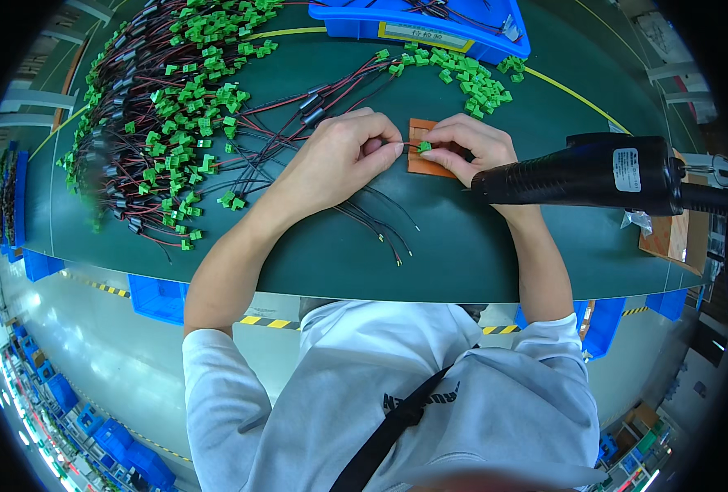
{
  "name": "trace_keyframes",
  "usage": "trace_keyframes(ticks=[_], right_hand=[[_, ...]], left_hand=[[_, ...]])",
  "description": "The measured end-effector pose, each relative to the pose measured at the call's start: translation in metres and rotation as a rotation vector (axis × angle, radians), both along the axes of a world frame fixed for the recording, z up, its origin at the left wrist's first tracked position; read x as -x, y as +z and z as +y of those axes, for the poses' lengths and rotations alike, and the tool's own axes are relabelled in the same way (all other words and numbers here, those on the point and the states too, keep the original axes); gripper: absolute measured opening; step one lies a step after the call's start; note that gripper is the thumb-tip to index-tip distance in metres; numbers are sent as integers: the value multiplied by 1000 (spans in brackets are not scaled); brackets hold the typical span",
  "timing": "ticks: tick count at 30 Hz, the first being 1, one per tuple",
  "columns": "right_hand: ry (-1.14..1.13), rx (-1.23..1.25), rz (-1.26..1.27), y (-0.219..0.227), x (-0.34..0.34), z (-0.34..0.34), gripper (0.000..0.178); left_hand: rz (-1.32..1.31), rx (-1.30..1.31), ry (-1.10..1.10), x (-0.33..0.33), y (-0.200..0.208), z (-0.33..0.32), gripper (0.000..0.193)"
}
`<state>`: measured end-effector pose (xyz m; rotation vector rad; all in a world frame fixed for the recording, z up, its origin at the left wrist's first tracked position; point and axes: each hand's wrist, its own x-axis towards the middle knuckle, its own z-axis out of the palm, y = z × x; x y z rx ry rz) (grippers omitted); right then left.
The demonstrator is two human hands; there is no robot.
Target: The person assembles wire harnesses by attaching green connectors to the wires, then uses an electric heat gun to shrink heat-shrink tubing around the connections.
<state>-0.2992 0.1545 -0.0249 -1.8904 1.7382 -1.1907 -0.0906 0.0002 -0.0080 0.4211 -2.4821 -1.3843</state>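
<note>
Wire-assembly workshop, as shown by the green bench under the hands, heaped leads with green connectors to their left, a blue bin beyond them, and, behind them, striped floor tape.

My right hand covers part of the orange block and part of the green connector; the seating of the red wire in it is too small to verify. That wire's other end is lost behind my left hand. The black handheld tool obscures my right wrist and part of the cardboard box. The upper edge cuts off the blue bin and the cable heap, whose left flank is blurred; individual wires there cannot be traced.
</note>
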Motion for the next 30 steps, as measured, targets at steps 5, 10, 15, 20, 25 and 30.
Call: trace_keyframes(ticks=[5,10,15,20,25,30], right_hand=[[-59,37,8,4,2,0,20],[-98,62,-25,0,4,-1,16],[-104,83,-33,-2,6,-1,17],[-87,88,-26,2,2,-3,16],[-79,93,-21,1,1,-3,16],[-72,91,-33,1,-1,-3,17]], left_hand=[[83,118,11,0,-4,3,13],[160,255,74,1,-7,5,12],[116,198,84,2,-5,5,15],[98,185,57,2,-7,5,15],[109,194,61,3,-6,6,14],[134,232,70,3,-8,6,13]])
